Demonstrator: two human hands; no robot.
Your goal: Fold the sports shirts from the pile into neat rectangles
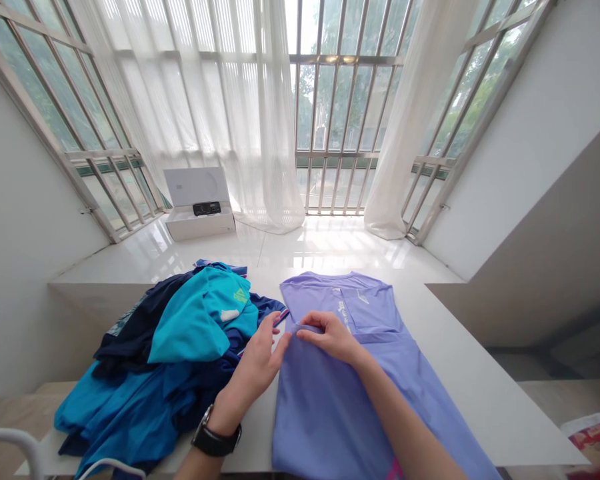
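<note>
Only one view here, a head cam; it sits over the near edge of the white table and looks forward and down along it; the left hand and right hand land low and centre, really close, on the purple shirt; further up, the barred window sits well back; the wide lens bends the side walls outward.
</note>
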